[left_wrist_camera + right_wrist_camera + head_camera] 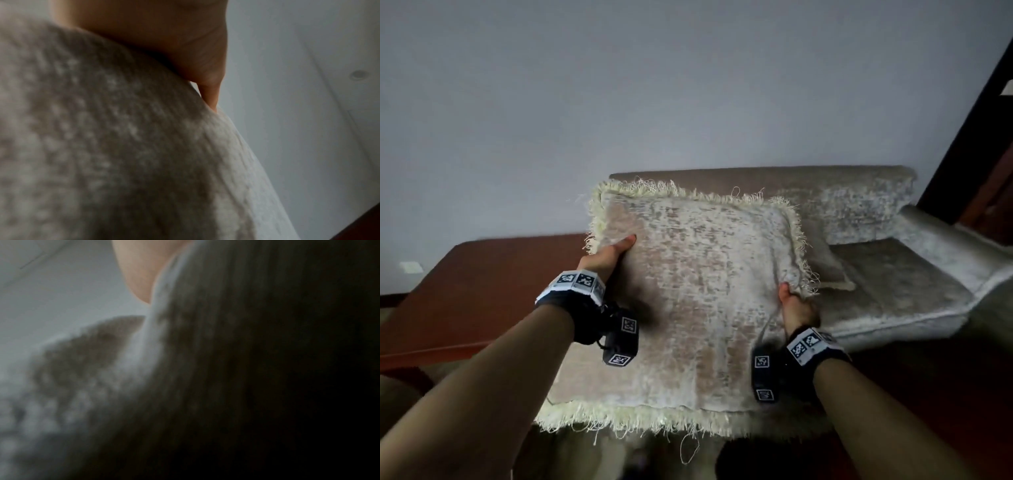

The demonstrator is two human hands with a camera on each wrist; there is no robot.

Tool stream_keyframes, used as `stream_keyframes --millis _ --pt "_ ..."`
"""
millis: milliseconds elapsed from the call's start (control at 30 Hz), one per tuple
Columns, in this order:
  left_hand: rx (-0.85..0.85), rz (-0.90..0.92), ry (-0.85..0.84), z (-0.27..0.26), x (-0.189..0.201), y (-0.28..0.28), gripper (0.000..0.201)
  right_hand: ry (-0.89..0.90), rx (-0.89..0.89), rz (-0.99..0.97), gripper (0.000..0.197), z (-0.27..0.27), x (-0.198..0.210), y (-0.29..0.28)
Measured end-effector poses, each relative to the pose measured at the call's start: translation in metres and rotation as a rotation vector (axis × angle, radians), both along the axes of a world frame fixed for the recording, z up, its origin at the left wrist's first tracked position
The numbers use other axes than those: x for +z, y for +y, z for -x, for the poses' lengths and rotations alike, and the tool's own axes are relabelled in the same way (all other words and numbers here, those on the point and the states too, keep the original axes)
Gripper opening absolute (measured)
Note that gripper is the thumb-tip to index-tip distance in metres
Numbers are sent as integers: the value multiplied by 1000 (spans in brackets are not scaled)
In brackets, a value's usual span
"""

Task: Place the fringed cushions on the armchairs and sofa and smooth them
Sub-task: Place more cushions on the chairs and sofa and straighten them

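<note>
A large beige fringed cushion point(698, 291) is held up in front of me, its cream fringe hanging along the near edge. My left hand point(607, 255) grips its left side, thumb on the front face and fingers hidden behind. My right hand point(792, 301) pinches its right edge near the fringe. In the left wrist view the cushion point(102, 146) fills the picture below my left hand point(185, 53). The right wrist view shows blurred cushion fabric point(144, 369) and a bit of my right hand point(139, 277). Beyond stands the beige sofa point(893, 284).
Another cushion point(825, 260) leans against the sofa's backrest point(852, 205), partly hidden by the held one. A dark reddish wooden table point(476, 294) stands to the left of the sofa. A plain grey wall point(654, 85) is behind, and a dark door frame point(969, 130) at the far right.
</note>
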State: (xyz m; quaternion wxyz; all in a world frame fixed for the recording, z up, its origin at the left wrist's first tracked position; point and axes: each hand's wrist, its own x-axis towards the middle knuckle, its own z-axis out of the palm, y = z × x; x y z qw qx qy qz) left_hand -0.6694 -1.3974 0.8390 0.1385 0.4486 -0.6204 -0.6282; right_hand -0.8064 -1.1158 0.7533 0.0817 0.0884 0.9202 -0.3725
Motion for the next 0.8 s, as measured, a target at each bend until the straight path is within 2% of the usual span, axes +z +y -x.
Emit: stream_keyframes --millis 100,200,300,333,400,467,533,633,667,733,800 --pt "-73 82 56 92 -10 -30 103 1 -98 11 60 76 -6 -18" --pt "-185 84 27 212 -20 -61 110 10 -152 4 54 170 -24 -38" --pt "-306 13 -3 318 -18 -68 94 -15 -277 11 46 229 -30 -34" --pt "-347 14 -36 348 -16 -64 98 -39 -314 -9 39 244 -28 -28" --pt "-449 47 -63 406 -14 -49 115 -68 -396 69 55 270 -25 -10" --pt "-519 39 -71 457 -22 -27 129 -30 -489 90 52 294 -20 15" --pt "-582 15 -61 501 -26 3 132 -21 -600 53 52 318 -20 46" --pt "-652 61 -83 556 -30 49 138 -80 -765 158 74 349 -25 87" --pt "-678 61 -75 573 -30 66 137 -91 -778 170 75 360 -26 101" --pt "-728 49 -49 607 -30 100 111 -99 -773 170 70 385 -26 132" --pt "-752 -2 -49 651 -37 136 99 -108 -776 161 68 420 -30 172"
